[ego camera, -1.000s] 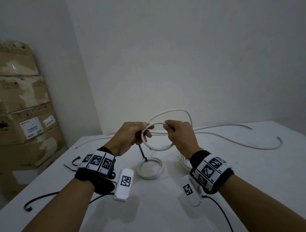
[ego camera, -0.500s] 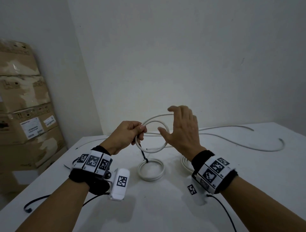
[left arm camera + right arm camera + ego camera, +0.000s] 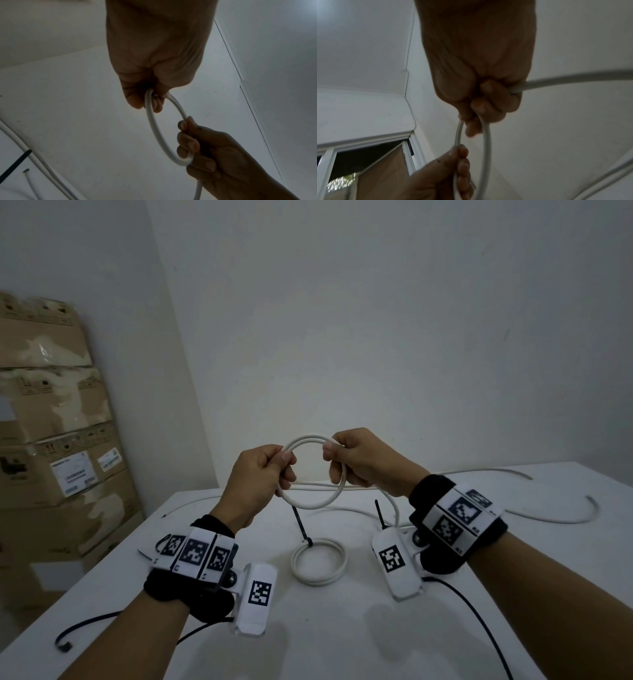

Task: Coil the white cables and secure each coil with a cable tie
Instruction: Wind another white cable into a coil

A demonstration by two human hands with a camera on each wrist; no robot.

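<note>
I see stacked cardboard boxes [image 3: 51, 440] left of the white table [image 3: 342, 638], against the wall. A thin black cord [image 3: 85, 628] lies on the table's near-left part.

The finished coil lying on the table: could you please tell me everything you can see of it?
The finished coil is white, smooth, round cable wound into a few flat loops, lying on the white table below both hands. A black cable tie binds its far-left edge, its tail sticking up. Neither hand touches it.
</note>
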